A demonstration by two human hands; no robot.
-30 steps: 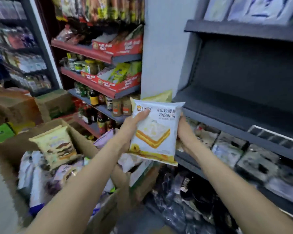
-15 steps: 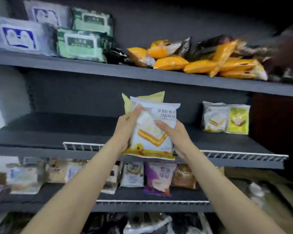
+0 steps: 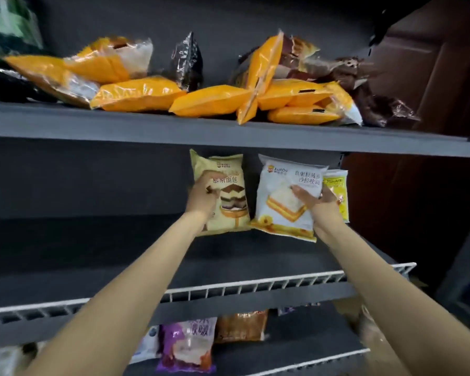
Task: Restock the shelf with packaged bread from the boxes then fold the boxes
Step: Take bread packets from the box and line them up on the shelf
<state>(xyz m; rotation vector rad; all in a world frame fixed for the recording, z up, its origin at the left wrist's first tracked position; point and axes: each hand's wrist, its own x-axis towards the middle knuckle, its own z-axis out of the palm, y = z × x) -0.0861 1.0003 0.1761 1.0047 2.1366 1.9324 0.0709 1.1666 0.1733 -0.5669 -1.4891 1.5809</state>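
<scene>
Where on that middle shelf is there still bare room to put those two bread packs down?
The middle shelf is bare to the left of the cream pack in the left hand, back to the rear wall and forward to the white wire rail. The right end is crowded: the white pack in the right hand sits beside a yellow pack. The top shelf is piled with orange packs.

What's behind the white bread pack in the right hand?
A yellow pack stands behind the white pack held by the right hand; only its right strip shows. Whatever else is there is covered.
</scene>
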